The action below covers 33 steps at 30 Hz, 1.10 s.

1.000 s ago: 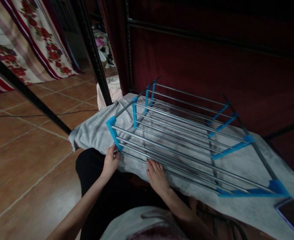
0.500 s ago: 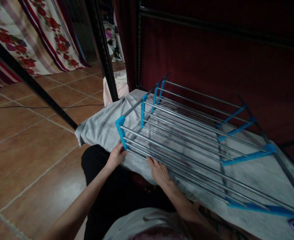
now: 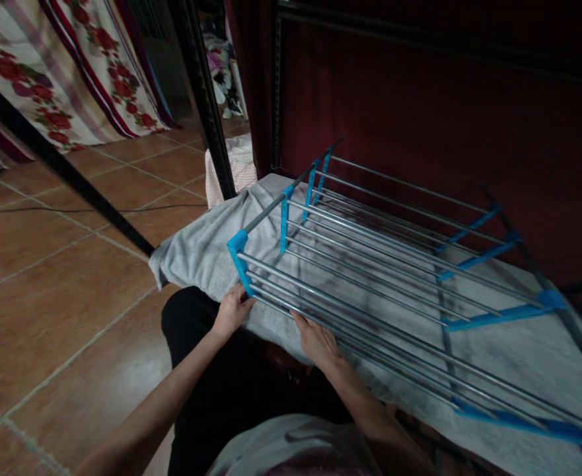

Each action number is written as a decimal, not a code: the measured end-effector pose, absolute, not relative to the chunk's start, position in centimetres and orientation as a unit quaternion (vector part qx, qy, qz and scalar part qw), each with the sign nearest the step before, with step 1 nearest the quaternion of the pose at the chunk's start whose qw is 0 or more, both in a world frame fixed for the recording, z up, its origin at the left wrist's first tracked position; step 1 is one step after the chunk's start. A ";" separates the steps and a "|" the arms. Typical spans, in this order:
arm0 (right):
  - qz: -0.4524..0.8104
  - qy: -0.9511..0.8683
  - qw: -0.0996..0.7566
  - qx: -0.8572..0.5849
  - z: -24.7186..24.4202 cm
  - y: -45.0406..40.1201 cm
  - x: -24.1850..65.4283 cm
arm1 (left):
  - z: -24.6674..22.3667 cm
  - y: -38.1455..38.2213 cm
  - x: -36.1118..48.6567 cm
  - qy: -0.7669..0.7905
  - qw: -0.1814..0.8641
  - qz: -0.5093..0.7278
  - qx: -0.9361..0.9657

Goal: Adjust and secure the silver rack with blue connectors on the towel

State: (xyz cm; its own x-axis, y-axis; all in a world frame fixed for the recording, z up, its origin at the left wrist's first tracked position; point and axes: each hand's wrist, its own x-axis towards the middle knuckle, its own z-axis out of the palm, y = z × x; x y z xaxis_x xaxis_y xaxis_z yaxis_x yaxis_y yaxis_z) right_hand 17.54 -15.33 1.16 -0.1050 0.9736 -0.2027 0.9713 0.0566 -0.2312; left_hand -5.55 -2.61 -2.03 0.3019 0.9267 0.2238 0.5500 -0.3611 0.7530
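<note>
A rack of metal rods with blue plastic brackets [image 3: 240, 259] lies across a surface draped with grey cloth [image 3: 206, 254]. My left hand [image 3: 232, 311] grips the rack's near left corner, its fingers around the lower end of the blue bracket. Farther right, my right hand [image 3: 316, 336] holds the lowest near rod, with the fingertips on top of the rod and the thumb side partly hidden. The rack's far right end reaches the right edge of the view.
Black metal posts [image 3: 209, 106] stand at the left and behind the surface. A dark red curtain [image 3: 419, 125] hangs behind the rack. Striped cloth [image 3: 238, 168] sits beyond the left post. A floral curtain [image 3: 92, 66] and tiled floor [image 3: 72, 297] are at the left.
The right end of the rack has shifted slightly to the right and down in view. Both hands keep nearly the same place and hold.
</note>
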 end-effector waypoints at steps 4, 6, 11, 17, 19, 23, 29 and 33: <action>0.159 -0.726 0.007 -0.669 1.3 -15.2 17.5 | -2.3 -2.7 -5.4 0.492 0.266 0.328 0.761; 0.162 -0.726 0.010 -0.669 1.4 -15.3 17.5 | -2.4 -2.7 -5.3 0.494 0.256 0.329 0.763; 0.158 -0.727 0.031 -0.667 1.4 -15.2 17.4 | -2.4 -3.0 -4.9 0.504 0.244 0.340 0.756; 0.126 -0.735 0.047 -0.665 1.1 -15.5 17.1 | -2.5 -2.9 -5.1 0.494 0.274 0.351 0.747; 0.079 -0.743 0.064 -0.661 1.3 -16.6 16.7 | -2.1 -2.7 -5.7 0.480 0.334 0.348 0.732; -0.004 -0.804 0.156 -0.573 3.9 -20.2 15.5 | 0.9 -2.4 -6.4 0.503 0.408 0.440 0.623; -0.097 -0.751 0.228 -0.612 9.8 -19.1 15.6 | 8.2 -1.6 -3.7 0.396 0.487 0.620 0.471; -0.071 -0.714 0.146 -0.681 10.7 -16.2 16.6 | 9.0 -0.9 -1.9 0.383 0.541 0.570 0.485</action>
State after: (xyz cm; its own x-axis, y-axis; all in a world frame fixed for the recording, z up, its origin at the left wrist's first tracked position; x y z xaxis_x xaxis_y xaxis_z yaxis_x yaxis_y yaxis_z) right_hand 16.59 -16.17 10.73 -0.0290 0.9519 0.3051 0.9932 0.0619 -0.0988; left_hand -1.91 -0.92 9.03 0.0558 0.9886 0.1399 -0.2449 -0.1222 0.9618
